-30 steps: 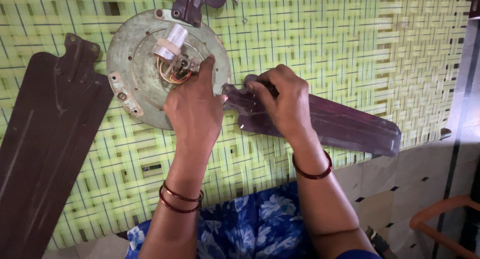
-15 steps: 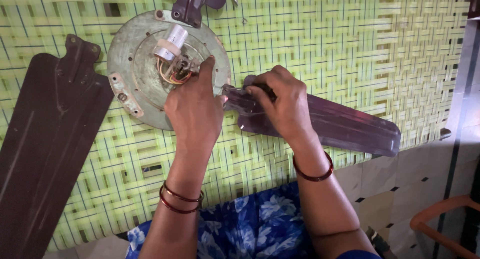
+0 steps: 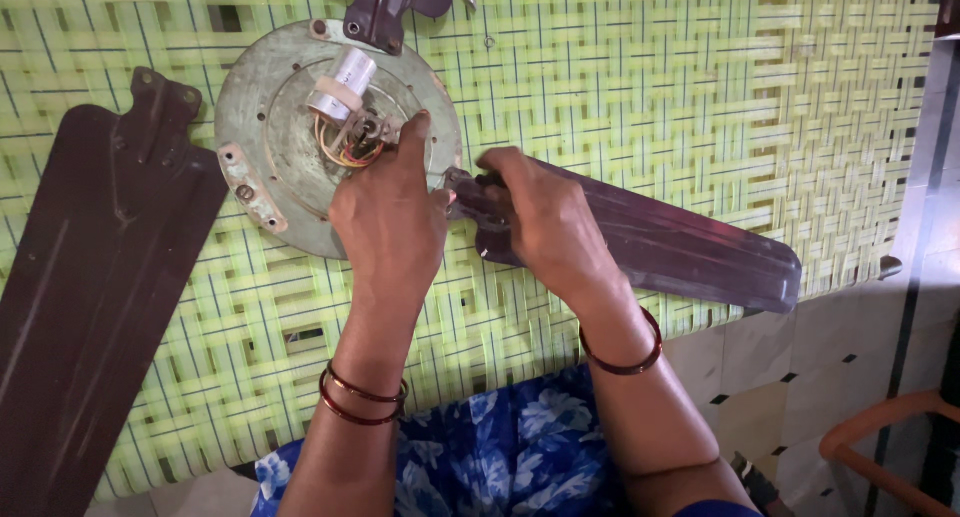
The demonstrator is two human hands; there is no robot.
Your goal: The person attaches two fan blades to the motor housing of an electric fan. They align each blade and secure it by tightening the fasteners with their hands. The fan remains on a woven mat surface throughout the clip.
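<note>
Your left hand (image 3: 390, 217) presses flat on the round grey motor plate (image 3: 262, 127) of a dismantled ceiling fan, forefinger stretched toward the wiring at its centre, while your right hand (image 3: 545, 222) closes over the bracket end of a dark brown fan blade (image 3: 690, 242) that lies across the green woven mat (image 3: 700, 87) with its inner tip meeting the plate's rim. The risks, judged from this view: the woven surface gives under weight, so the plate could rock or slide if your left palm eases off, pulling the blade's bracket out of line with its mount; a small screw, if one is under your fingers, could drop through the gaps in the weave; and your forefinger sits close to the bundle of coloured wires (image 3: 345, 149) and the white cylinder (image 3: 340, 82) beside them, which a slip could snag or tug loose. The thin metal edges of blade and plate could also nick a finger. What your right fingers pinch is hidden beneath the hand, as is the joint itself, so you cannot tell whether the blade is fastened or loose. A second blade (image 3: 90, 277) at left is cut off by the frame, and another bracket (image 3: 385, 5) at the top edge shows only in part.
</note>
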